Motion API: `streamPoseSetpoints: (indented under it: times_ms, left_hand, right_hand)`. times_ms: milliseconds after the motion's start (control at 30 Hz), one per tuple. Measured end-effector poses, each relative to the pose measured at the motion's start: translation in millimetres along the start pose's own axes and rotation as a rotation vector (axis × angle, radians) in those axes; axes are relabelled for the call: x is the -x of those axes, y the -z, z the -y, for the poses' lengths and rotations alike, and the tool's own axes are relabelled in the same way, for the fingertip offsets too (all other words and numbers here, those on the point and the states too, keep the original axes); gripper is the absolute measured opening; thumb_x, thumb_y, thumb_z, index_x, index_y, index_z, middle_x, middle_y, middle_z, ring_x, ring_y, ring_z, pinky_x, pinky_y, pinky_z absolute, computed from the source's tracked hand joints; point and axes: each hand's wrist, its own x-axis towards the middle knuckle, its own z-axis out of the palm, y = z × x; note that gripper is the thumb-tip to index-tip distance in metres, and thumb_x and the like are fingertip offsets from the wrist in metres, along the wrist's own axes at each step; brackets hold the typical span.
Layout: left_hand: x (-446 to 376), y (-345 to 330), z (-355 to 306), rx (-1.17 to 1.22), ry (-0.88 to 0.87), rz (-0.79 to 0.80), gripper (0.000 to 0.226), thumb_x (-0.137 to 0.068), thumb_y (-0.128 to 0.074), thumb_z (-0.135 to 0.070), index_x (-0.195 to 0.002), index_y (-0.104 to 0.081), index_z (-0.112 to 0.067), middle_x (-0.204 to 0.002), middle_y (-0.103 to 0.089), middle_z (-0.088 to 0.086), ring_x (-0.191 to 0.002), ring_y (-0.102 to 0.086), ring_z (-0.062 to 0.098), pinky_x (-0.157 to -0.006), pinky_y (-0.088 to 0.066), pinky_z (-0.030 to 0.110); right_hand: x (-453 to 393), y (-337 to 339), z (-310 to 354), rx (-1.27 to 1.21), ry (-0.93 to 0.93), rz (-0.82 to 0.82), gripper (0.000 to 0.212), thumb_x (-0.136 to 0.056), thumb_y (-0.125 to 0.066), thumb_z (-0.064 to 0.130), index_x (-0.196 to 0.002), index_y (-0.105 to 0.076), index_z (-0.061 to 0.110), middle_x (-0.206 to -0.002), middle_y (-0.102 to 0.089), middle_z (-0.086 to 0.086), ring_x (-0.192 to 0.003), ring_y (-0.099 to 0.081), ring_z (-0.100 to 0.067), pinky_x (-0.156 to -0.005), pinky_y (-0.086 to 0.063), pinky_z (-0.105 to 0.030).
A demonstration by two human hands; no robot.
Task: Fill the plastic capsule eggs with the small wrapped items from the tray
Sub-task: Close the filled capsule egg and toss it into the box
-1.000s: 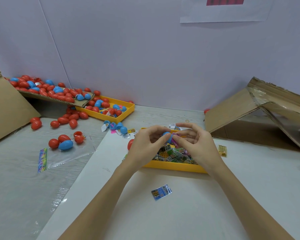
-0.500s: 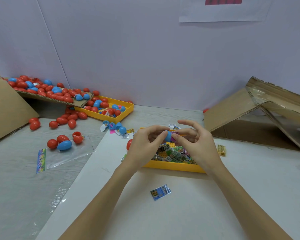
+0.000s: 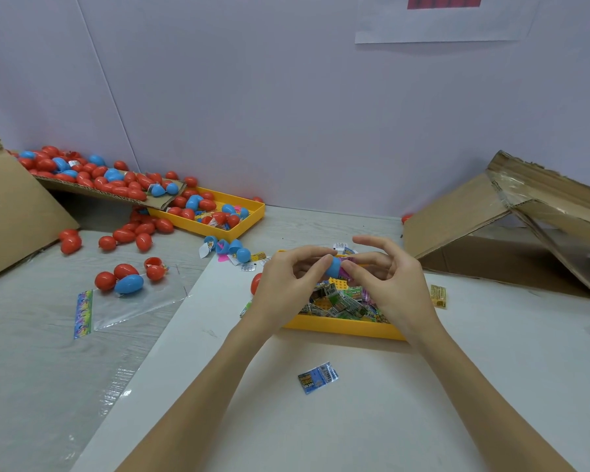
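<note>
My left hand [image 3: 286,287] holds a blue capsule egg half [image 3: 334,266] by its fingertips above the near yellow tray [image 3: 341,328]. My right hand [image 3: 389,281] pinches a pink wrapped item [image 3: 346,269] right at the half's open side. The tray under both hands holds several small wrapped packets [image 3: 341,301]. A red egg [image 3: 255,282] lies partly hidden behind my left hand.
A far yellow tray [image 3: 249,219] and a cardboard flap [image 3: 116,194] carry several red and blue eggs. Loose eggs [image 3: 126,284] lie on a clear bag at the left. A blue packet [image 3: 317,377] lies on the white board. A cardboard box [image 3: 491,216] stands at the right.
Both hands stay together over the tray. The right fingertips have pushed the pink item closer into the blue half; the view has shifted slightly.
</note>
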Motion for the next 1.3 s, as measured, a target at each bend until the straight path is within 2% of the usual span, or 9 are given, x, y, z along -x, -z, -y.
streamPoseSetpoints:
  times_ms: [133, 633, 833, 1167, 1300]
  left_hand:
    - [0.5, 0.1, -0.4, -0.010, -0.010, 0.008, 0.027, -0.102, -0.059, -0.018, -0.126, -0.071, -0.011, -0.111, -0.073, 0.005, -0.097, -0.070, 0.010, -0.081, -0.057, 0.018]
    - [0.4, -0.3, -0.1, 0.005, -0.002, 0.004, 0.028, -0.102, -0.060, -0.020, -0.125, -0.072, -0.012, -0.110, -0.074, 0.004, -0.094, -0.070, 0.009, -0.080, -0.057, 0.018]
    - [-0.3, -1.4, 1.0, 0.001, -0.002, 0.011, 0.025, -0.101, -0.061, -0.021, -0.122, -0.073, -0.013, -0.109, -0.074, 0.002, -0.097, -0.070, 0.009, -0.079, -0.057, 0.018]
    - [0.4, -1.4, 2.2, 0.005, -0.019, 0.018, 0.024, -0.099, -0.064, -0.020, -0.121, -0.073, -0.013, -0.108, -0.074, 0.002, -0.099, -0.071, 0.010, -0.085, -0.061, 0.027]
    - [3.8, -3.9, -1.4, 0.070, -0.041, -0.063, 0.024, -0.095, -0.070, -0.018, -0.118, -0.072, -0.011, -0.104, -0.076, 0.003, -0.095, -0.074, 0.012, -0.082, -0.063, 0.032]
  right_hand:
    - [-0.2, 0.1, 0.2, 0.008, 0.000, -0.006, 0.040, -0.087, -0.078, 0.015, -0.125, -0.064, 0.015, -0.091, -0.080, 0.004, -0.082, -0.077, -0.014, -0.074, -0.060, -0.023]
    - [0.0, -0.6, 0.5, -0.011, -0.025, -0.019, 0.037, -0.087, -0.078, 0.014, -0.122, -0.065, 0.014, -0.090, -0.080, 0.001, -0.082, -0.077, -0.016, -0.073, -0.061, -0.024]
    - [0.0, -0.9, 1.3, -0.010, -0.024, -0.022, 0.033, -0.088, -0.078, 0.014, -0.119, -0.067, 0.013, -0.088, -0.080, 0.001, -0.086, -0.077, -0.014, -0.073, -0.060, -0.021]
    - [0.1, 1.4, 0.3, 0.045, -0.073, -0.003, 0.030, -0.088, -0.078, 0.022, -0.116, -0.071, 0.017, -0.087, -0.080, 0.002, -0.084, -0.077, -0.015, -0.079, -0.063, -0.030]
    - [1.2, 0.3, 3.2, 0.041, -0.087, -0.016, 0.031, -0.086, -0.079, 0.024, -0.116, -0.071, 0.019, -0.089, -0.080, 0.003, -0.085, -0.078, -0.015, -0.079, -0.064, -0.034]
